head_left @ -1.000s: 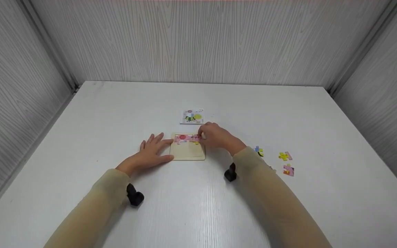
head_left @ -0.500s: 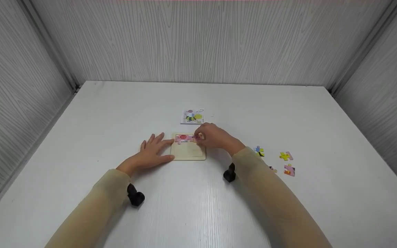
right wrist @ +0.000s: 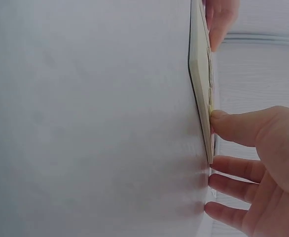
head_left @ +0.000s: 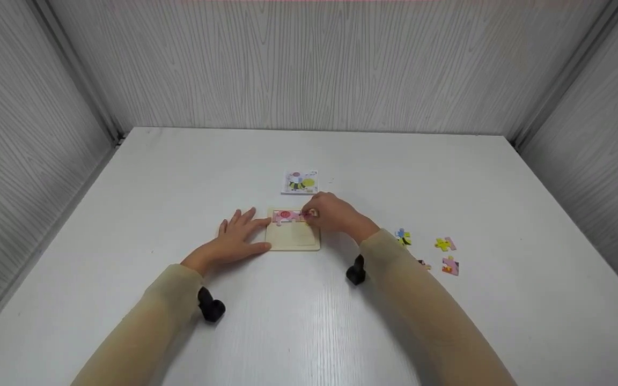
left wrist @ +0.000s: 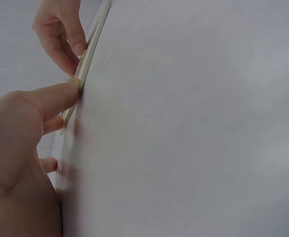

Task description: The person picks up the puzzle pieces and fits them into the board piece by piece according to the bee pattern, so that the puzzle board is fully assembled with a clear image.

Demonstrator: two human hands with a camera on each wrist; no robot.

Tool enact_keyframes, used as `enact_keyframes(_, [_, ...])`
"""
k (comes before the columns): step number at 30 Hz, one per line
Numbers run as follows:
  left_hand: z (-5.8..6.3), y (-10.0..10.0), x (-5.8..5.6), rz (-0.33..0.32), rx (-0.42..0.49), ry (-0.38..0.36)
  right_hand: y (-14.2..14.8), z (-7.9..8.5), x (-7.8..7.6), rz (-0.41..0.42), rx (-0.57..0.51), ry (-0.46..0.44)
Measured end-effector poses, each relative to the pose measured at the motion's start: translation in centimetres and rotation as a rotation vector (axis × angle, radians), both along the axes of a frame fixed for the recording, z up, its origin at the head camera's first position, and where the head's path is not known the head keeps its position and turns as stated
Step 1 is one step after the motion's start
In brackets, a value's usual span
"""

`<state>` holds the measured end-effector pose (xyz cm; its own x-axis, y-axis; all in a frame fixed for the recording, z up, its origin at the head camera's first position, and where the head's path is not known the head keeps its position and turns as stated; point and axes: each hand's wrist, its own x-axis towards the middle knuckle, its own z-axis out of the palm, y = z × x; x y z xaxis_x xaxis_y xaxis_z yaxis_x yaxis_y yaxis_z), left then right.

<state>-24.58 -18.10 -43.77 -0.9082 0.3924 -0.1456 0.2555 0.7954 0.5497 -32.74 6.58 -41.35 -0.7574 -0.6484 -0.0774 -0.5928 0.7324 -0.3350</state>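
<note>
In the head view a shallow wooden puzzle tray (head_left: 290, 240) lies mid-table. My left hand (head_left: 234, 238) rests at its left side, fingers spread, thumb and index fingertip at the edge. A pink puzzle piece with a red round print (head_left: 285, 215) lies along the tray's top left. At the top right corner my right hand (head_left: 335, 213) pinches another pink puzzle piece (head_left: 311, 213), mostly covered by its fingers. The right wrist view has the thumb (right wrist: 233, 126) pressing at the top face of the tray (right wrist: 199, 74), other fingers beyond the far edge.
Behind the tray lies a small picture card (head_left: 300, 182) with a bee on it. To the right are loose pieces: a blue and yellow one (head_left: 403, 236), a yellow and pink one (head_left: 444, 244), a pink one (head_left: 450, 266) and one partly under the right sleeve (head_left: 423, 264).
My right hand has shifted slightly left with its piece, closer to the pink piece in the tray. The left hand stays at the tray's left edge.
</note>
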Motion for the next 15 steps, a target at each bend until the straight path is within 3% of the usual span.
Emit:
enact_keyframes(7, [-0.06,-0.01,-0.06,0.002,-0.007,-0.001,-0.18,-0.12,0.06,-0.034,0.043,-0.001])
enact_keyframes(15, [0.13,0.18,0.01,0.012,0.004,0.001,-0.14,0.21,0.16,-0.011,0.049,0.001])
